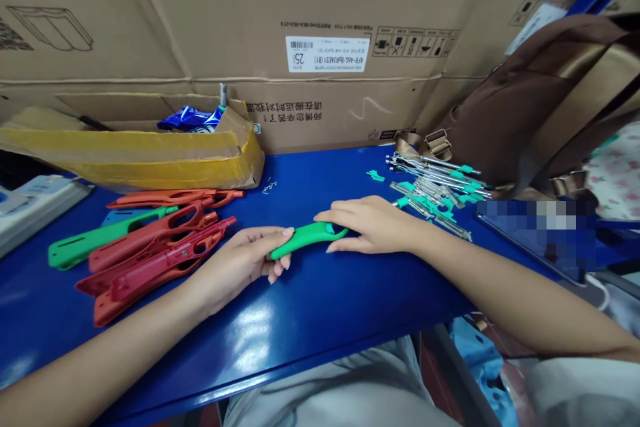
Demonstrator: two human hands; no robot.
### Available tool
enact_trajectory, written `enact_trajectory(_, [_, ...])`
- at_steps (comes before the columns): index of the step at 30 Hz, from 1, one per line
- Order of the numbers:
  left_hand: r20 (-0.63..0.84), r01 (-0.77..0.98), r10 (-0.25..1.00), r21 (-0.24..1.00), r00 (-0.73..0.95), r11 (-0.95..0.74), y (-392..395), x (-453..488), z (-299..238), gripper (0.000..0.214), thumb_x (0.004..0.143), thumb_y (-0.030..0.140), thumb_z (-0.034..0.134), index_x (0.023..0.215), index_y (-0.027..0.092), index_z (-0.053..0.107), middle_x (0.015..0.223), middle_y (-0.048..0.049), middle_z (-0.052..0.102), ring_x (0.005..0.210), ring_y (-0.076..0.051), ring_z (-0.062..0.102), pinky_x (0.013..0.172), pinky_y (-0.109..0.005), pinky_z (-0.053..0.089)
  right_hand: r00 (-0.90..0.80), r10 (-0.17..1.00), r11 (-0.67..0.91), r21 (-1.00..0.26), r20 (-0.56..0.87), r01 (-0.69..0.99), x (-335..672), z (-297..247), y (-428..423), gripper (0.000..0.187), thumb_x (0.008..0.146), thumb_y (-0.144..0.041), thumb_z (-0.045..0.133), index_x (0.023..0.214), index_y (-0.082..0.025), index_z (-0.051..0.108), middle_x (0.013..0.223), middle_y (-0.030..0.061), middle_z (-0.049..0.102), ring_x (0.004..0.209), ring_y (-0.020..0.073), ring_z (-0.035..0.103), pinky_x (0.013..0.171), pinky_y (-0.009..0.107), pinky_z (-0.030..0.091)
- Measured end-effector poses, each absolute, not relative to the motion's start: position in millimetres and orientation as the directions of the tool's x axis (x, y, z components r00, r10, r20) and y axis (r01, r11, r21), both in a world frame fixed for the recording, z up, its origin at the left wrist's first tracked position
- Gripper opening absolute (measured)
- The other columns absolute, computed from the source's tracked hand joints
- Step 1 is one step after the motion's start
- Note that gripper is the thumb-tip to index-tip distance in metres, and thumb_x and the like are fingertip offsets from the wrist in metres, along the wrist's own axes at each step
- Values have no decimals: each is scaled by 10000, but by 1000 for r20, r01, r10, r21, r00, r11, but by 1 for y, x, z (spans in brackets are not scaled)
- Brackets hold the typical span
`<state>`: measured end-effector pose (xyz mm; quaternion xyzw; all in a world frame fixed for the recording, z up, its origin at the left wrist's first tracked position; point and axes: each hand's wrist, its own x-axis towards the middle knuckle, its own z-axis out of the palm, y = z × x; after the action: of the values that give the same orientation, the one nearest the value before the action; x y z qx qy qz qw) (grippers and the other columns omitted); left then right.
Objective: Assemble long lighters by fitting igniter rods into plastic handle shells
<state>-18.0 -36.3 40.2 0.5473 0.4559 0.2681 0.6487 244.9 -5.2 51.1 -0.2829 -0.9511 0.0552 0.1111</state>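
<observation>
Above the blue table, my left hand (255, 253) grips the handle end of a green plastic lighter casing (303, 238), thumb on top and fingers beneath. At the casing's loop end, my right hand (373, 223) has its thumb and fingers closed around it. A bit of teal (330, 229) shows inside the loop; the fingers partly cover that end. Left of my hands lie several red lighter casings (150, 267) and another green casing (100, 240). Beyond my right hand is a pile of thin metal lighter rods with teal plastic parts (435, 190).
A yellow-taped cardboard box (200, 157) with a blue foil packet (193, 119) stands back left. Behind the table (280, 320) rises a large carton (200, 27). A brown bag (530, 100) and a phone-like flat device (530, 247) lie at right. A loose teal piece (375, 175) is near the rods.
</observation>
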Motion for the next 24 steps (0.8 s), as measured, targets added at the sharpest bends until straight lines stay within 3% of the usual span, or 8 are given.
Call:
enact_trajectory(3, [-66,307,890,948,451,-86,-36,-21,38,421,929,511,601,1139,158,691,795,-44,715,597,-144,631,564,-270,552,-817,548,836,-147,180,528,243,50,-7,487,1009,-560,471,1324,-202,566,1079,59,705,928,196,675,672,282,418])
enact_trajectory(6, [256,457,798,707,546,-539,-36,-26,35,428,917,442,671,1279,216,658,1065,-67,730,880,-197,697,814,-324,583,-814,550,835,-135,186,533,243,50,-9,464,1021,-541,455,1305,-197,583,1068,63,713,922,199,679,669,282,415])
enact_trajectory(8, [330,472,707,562,625,-679,-37,-28,34,385,953,382,643,1307,229,645,1117,-69,714,969,-200,693,883,-313,565,-819,545,838,-134,182,528,243,51,-10,441,1033,-523,438,1297,-203,590,1053,57,719,903,195,681,664,281,414])
enact_trajectory(15, [355,450,612,441,707,-776,-42,-27,35,311,1026,323,527,1292,202,633,1044,-63,704,901,-169,693,846,-271,561,-844,494,869,-148,208,471,238,51,-20,392,1062,-432,380,1229,-174,624,990,69,712,828,184,649,677,293,429])
enact_trajectory(20, [332,444,601,440,727,-780,-42,-26,34,287,1028,315,525,1264,195,636,994,-48,700,856,-159,687,806,-252,545,-856,489,868,-193,170,457,235,51,-22,345,1059,-353,382,1154,-157,649,922,60,696,789,183,632,691,297,436])
enact_trajectory(24, [315,438,598,451,737,-777,-38,-28,36,303,1028,319,522,1276,186,637,1016,-56,706,895,-168,695,829,-256,549,-852,499,861,-202,157,467,236,52,-19,356,1060,-401,399,1182,-180,651,979,55,718,834,187,658,712,298,439])
